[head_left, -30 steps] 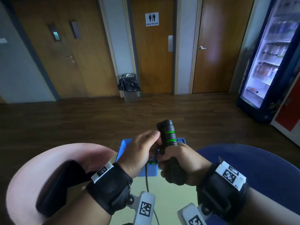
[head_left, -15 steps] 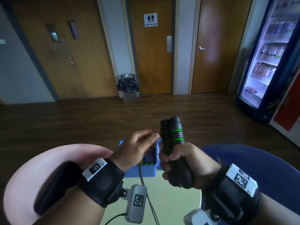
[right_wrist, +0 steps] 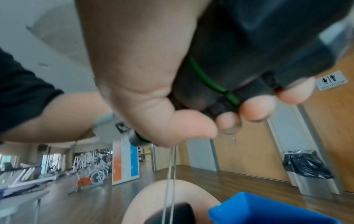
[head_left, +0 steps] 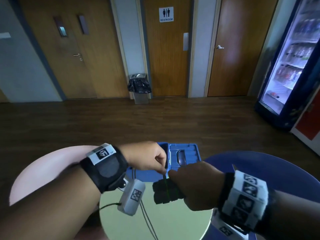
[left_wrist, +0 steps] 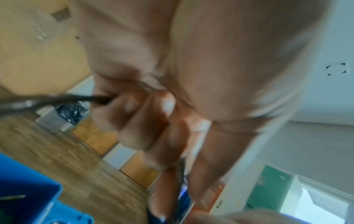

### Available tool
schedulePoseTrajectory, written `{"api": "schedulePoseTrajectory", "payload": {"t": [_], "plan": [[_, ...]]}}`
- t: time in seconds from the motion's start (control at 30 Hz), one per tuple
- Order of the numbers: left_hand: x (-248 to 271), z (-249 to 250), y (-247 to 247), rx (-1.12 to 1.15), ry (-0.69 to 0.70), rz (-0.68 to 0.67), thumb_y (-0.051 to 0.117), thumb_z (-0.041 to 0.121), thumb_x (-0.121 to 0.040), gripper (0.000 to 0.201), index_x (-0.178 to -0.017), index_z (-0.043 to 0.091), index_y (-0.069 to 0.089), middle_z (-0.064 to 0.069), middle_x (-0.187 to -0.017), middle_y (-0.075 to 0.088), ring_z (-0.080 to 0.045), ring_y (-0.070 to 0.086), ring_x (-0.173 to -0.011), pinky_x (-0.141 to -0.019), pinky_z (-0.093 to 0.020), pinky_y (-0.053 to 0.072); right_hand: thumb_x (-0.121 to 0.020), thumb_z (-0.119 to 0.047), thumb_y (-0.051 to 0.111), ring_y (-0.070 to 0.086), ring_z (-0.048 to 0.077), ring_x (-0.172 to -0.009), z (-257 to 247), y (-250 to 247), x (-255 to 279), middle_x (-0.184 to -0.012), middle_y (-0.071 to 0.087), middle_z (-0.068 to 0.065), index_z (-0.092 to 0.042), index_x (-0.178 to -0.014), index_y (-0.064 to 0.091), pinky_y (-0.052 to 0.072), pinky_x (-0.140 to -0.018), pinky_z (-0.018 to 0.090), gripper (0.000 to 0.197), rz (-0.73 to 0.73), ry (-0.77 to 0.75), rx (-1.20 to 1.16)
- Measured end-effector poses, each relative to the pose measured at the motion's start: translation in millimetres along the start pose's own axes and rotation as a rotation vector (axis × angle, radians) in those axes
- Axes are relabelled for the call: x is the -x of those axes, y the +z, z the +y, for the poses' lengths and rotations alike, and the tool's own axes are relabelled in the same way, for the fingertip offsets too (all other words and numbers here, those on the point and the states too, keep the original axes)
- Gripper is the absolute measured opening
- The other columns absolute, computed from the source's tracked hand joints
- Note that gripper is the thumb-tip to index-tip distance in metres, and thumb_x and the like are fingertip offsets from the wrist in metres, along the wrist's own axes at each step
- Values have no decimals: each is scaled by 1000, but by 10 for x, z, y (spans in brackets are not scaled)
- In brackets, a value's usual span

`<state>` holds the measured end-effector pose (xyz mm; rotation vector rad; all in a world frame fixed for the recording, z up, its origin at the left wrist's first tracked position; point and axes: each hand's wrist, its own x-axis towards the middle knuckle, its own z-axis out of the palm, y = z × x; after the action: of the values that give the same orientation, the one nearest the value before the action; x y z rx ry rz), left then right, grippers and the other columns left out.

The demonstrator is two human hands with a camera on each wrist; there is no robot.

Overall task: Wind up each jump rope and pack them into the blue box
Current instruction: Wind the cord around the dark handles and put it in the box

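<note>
Worktop (head_left: 173, 220), round and pale green, carries the lot; pink seat at its 9 o'clock, dark blue seat (head_left: 294, 170) at 3 o'clock. Blue box (head_left: 147, 174) sits at the worktop's 12 o'clock edge, its lid (head_left: 183, 155) thrown open toward the doors. Right hand (head_left: 195, 184), just short of the box, has its fingers (right_wrist: 254, 112) wrapped tight round both black handles (head_left: 164, 194) of one jump rope, the pair lying side by side with green rings showing. Left hand (head_left: 147, 158), at 10 o'clock from the right, hangs over the box's near wall; its fingers (left_wrist: 145, 121) are curled narrow, pinching the thin rope cord (head_left: 165, 177) where it crosses the handles. Two slack strands (head_left: 147, 220) drop from the handles toward 6 o'clock and run off the near edge; where they end is out of view. Reads as winding in progress, few turns on so far, most of the cord loose. Risks: the pinch is small and the cord thin and springy, so a slip of the left fingers could let the turns unwind. The hanging strands may snag the wrist camera (head_left: 132, 196) slung under the left forearm, or catch the worktop rim. Winding this near the box, a wide loop could hook the lid or wall and drag the box.
</note>
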<state>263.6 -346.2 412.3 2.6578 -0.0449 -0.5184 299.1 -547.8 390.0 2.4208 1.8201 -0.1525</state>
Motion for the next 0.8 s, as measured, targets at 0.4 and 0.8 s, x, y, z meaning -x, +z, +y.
{"api": "schedulePoseTrajectory", "payload": {"t": [0.4,0.8], "plan": [[-101,151,783,105,-95,908,56,34,-95,14,-95,22,64,7,-92,72,-11,67,-89,-78,-30,51,-84,-25,48,65,31,-89,363,350,-453,-99,61,3,-33,-139,25,50,-68,36,60,330,411,-154],[-94,284,568,1203,-173,728,45,41,-103,42,-85,16,73,12,-42,34,-5,31,-34,-44,-22,22,-82,-33,50,64,33,-92,497,7,-541,-104,61,4,-32,-143,23,48,-70,39,67,506,458,-88]]}}
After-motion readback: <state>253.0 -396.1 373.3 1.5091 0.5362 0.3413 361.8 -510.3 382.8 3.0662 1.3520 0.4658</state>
